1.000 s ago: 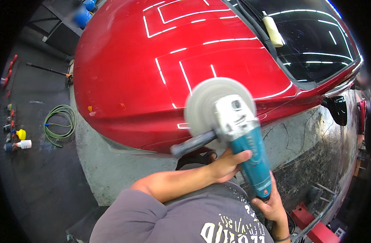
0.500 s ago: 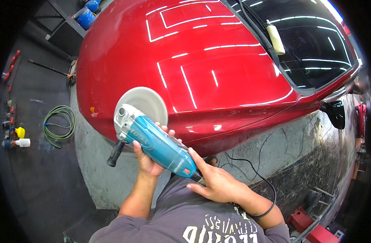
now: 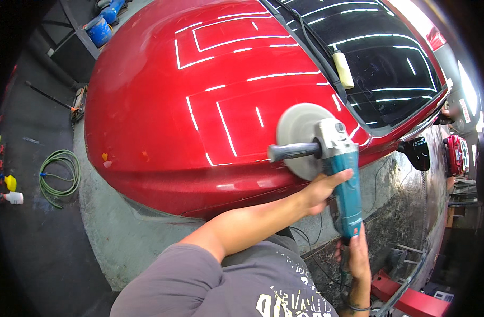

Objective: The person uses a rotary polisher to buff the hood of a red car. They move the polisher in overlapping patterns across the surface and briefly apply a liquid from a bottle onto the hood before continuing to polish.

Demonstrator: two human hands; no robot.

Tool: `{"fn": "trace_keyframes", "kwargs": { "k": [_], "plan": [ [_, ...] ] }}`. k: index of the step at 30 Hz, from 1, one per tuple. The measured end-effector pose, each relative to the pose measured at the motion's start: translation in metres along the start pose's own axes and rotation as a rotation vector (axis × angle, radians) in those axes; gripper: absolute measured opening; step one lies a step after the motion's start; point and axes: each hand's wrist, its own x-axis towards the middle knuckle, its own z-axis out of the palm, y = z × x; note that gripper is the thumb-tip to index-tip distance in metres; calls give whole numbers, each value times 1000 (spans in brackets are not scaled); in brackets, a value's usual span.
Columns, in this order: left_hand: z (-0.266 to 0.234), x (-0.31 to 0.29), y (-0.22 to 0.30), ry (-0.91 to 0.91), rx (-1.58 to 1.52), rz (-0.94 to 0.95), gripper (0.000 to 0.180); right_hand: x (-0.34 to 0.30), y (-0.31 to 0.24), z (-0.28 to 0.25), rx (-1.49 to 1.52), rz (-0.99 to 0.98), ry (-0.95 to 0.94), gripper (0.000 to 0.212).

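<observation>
Polisher (image 3: pixel 347 193) shifted from the hood's front corner toward the windshield

Head view. Item: power polisher, teal body, pale metal head, round light-coloured pad (image 3: pixel 294 124). It has swung rightward across the red hood (image 3: pixel 157 121) since half a second ago.
Position: both hands on it; pad beyond both, over the hood's near side, close to the windshield (image 3: pixel 382 108). Contact with the paint: cannot tell.
Left hand (image 3: pixel 322 193): wrapped around the body's left side at mid-length, thumb across the top, just behind the dark side handle (image 3: pixel 297 151), which points left with no hand on it.
Right hand (image 3: pixel 357 256): closed around the rear end, nearer the person than the left.
Surroundings: pale bottle (image 3: pixel 343 71) at the windshield's base; black side mirror (image 3: pixel 416 153) to the right; coiled green hose (image 3: pixel 74 179) on the floor, far left.
</observation>
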Motion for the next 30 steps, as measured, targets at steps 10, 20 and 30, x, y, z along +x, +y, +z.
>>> {"fn": "trace_keyframes", "kwargs": {
  "k": [10,20,30],
  "plan": [
    [25,116,27,-78,-70,35,65,86,-55,-75,-163,-87,-5,67],
    [-7,189,183,-31,-69,235,75,248,-165,-30,-205,-217,-147,67],
    [-6,201,179,-53,-110,200,67,253,-172,-47,-184,-163,-155,70]
  ]
}}
